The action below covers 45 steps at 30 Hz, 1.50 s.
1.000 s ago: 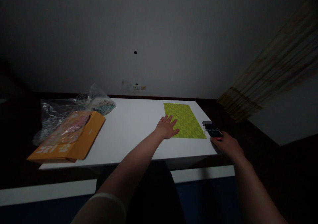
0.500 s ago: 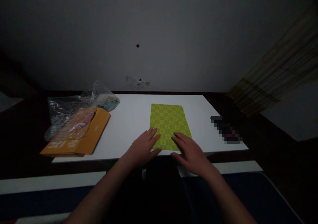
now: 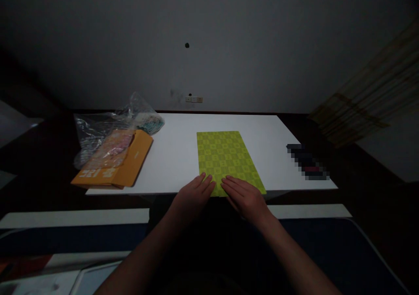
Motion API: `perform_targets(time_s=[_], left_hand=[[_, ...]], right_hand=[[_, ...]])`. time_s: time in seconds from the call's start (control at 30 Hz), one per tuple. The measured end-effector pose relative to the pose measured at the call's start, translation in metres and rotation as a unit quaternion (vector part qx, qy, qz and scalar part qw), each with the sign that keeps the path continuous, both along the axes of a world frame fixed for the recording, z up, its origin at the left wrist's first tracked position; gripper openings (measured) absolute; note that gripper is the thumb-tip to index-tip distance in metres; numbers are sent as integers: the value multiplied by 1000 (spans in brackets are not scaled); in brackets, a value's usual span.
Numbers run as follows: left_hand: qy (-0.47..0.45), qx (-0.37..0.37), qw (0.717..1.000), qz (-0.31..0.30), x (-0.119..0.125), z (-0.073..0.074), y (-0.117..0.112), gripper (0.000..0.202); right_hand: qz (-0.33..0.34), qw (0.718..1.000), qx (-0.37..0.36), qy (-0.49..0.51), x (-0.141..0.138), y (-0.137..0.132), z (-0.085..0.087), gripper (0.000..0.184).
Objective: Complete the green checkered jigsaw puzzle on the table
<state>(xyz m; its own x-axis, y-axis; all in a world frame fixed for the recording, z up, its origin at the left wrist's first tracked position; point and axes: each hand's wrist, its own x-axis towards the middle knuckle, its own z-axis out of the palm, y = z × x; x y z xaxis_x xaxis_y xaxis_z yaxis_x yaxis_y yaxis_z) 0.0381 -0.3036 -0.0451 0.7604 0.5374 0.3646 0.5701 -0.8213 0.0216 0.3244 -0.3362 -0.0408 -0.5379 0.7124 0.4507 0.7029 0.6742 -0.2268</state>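
Note:
A flat yellow-green checkered sheet of paper (image 3: pixel 225 153) lies on the white table (image 3: pixel 173 155), its near edge reaching slightly past the table's front edge. At the left part of that near edge is my left hand (image 3: pixel 194 194), fingers resting on top and the thumb out of sight. My right hand (image 3: pixel 246 197) has its fingers together over the same edge, a little to the right, thumb mostly hidden below. Both hands appear closed on the sheet's near edge, with a small gap between them.
On the table's left lie an orange cardboard envelope (image 3: pixel 139 155) and a crumpled clear plastic bag (image 3: pixel 98 133) with patterned contents. A pixelated dark item (image 3: pixel 306 162) is near the right edge. A dark blue padded seat (image 3: pixel 314 247) is in front.
The sheet has slid toward me and turned slightly. My hands have shifted to its near edge, and the thumbs have gone from view. The whole view has shifted a little.

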Motion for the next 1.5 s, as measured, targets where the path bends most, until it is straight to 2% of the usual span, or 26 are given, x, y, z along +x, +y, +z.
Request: perform_targets(time_s=[0.2, 0.3, 0.43, 0.63, 0.8, 0.93, 1.07, 1.17, 1.23, 1.33, 1.4, 1.5], left_hand=[[15, -73, 997, 10, -1, 13, 3, 52], [10, -80, 997, 19, 1, 15, 3, 48], [-6, -62, 998, 29, 3, 9, 0, 46], [-14, 8, 1000, 19, 2, -7, -3, 45], [-19, 11, 999, 23, 3, -13, -5, 47], [-5, -14, 999, 47, 11, -10, 1, 47], [4, -45, 997, 69, 21, -6, 14, 56], [0, -53, 996, 74, 23, -1, 18, 57], [-8, -61, 995, 81, 24, 3, 17, 55], [-9, -76, 992, 100, 29, 11, 11, 53], [-4, -83, 990, 111, 36, 18, 6, 55], [-1, -88, 989, 115, 54, 25, 4, 63]], right_hand=[[-4, 999, -15, 30, -2, -1, -3, 67], [-5, 999, -10, 31, -2, -1, -2, 66], [-7, 1000, -1, 31, -2, -2, -2, 63], [-4, 999, 3, 34, -2, -1, -5, 66], [-3, 999, -5, 47, 0, 2, -5, 56], [6, 997, -52, 60, 8, 16, 4, 45], [27, 990, -124, 60, 17, 41, 22, 54], [33, 989, -117, 81, 26, 49, 34, 53], [-16, 992, -62, 113, 34, 43, 37, 41], [-153, 979, 22, 129, 50, 22, 33, 30], [-217, 970, 32, 102, 59, 5, 24, 30], [-252, 967, 9, 49, 65, -12, 10, 37]])
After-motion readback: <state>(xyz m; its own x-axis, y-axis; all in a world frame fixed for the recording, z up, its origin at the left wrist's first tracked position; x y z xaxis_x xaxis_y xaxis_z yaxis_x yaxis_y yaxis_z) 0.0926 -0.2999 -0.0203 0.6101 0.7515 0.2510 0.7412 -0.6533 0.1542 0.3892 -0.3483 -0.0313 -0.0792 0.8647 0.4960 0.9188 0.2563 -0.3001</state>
